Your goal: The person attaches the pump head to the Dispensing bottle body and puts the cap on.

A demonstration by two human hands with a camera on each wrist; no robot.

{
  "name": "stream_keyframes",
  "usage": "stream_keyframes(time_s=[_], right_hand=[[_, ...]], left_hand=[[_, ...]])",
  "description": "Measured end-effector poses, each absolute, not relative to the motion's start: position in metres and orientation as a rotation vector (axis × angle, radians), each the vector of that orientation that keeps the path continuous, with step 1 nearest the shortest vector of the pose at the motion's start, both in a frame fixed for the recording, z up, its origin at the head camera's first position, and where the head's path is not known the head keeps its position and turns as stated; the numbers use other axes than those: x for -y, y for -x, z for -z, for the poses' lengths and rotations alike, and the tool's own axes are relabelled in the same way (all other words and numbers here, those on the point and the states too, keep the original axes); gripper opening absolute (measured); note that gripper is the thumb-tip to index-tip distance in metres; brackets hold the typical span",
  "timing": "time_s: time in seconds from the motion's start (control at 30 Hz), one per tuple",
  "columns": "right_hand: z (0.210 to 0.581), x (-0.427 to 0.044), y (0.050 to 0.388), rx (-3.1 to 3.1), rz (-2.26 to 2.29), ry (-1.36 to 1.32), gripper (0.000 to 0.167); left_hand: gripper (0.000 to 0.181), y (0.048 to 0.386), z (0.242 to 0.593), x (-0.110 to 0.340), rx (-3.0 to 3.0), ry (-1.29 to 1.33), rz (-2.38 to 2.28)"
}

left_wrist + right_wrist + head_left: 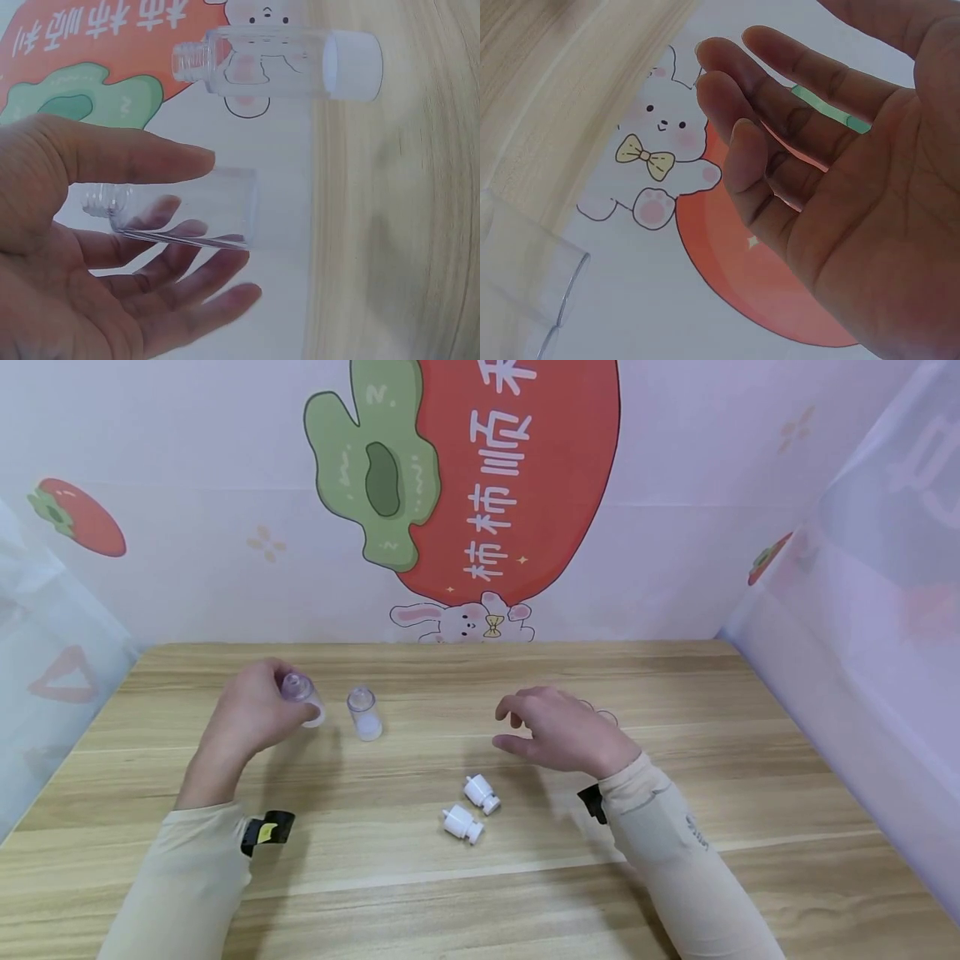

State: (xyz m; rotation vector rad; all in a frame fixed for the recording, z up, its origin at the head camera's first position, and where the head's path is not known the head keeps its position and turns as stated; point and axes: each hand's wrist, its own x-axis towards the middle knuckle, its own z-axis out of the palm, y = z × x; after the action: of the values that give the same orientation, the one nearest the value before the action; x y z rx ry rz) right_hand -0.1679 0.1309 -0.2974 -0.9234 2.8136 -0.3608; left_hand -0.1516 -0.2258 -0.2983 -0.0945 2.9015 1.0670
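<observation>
from my remote seat i see the left hand [257, 706] half closed, thumb and fingers around a clear bottle [298, 688], neck up; just beside it a second bottle [366, 717] stands on the worktop [375, 877]; the right hand [558, 727] hovers empty, fingers loosely bent, clear cylinders [532, 266] partly hidden behind it, two white pump tops [462, 823] lying nearer the camera

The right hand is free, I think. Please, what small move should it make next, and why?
Perhaps lower the right hand and pinch the nearer white pump top. The hand holds nothing, that part lies loose close by, and the clear bottle at the left hand shows a bare threaded neck.
</observation>
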Motion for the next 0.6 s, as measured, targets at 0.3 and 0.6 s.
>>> stream_keyframes(time_s=[0.3,0.6], right_hand=[[0.298,-0.1305,0.1664,-2.784,0.361,0.904,0.035],[0.3001,-0.1289,0.1675,-2.758,0.371,0.913,0.035]], left_hand=[[0.051,0.1494,0.2949,0.2212,-2.991,0.107,-1.171],[0.055,0.1463,0.2897,0.2178,-3.049,0.178,-1.286]])
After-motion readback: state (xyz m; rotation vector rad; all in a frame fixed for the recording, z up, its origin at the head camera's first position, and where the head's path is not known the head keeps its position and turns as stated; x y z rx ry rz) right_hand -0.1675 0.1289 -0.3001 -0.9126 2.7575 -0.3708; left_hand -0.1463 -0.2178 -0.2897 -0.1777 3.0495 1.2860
